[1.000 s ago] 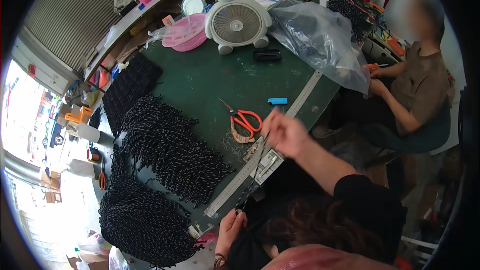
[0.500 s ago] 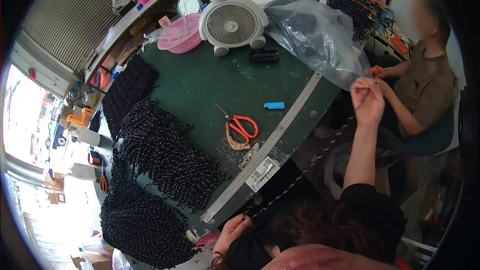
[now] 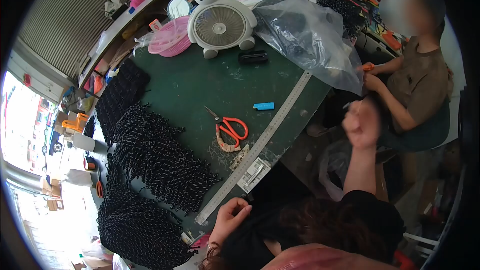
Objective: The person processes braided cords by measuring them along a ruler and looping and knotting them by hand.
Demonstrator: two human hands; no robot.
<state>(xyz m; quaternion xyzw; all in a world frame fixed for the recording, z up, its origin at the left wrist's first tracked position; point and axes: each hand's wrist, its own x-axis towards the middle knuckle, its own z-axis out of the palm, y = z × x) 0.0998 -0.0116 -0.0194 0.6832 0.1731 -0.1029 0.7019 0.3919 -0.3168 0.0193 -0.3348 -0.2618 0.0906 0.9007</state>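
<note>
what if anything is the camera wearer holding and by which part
A dark piece shows at the left hand, any grip unclear; the right hand is too blurred to tell.

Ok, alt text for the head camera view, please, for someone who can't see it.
The wearer's blurred right hand is raised beside a green worktable, their left hand near a ruler. On the table lie orange-handled scissors, a blue lighter and heaps of white-flecked black cords; behind stands a white robot-shaped fan, and another person sits on the right.
</note>
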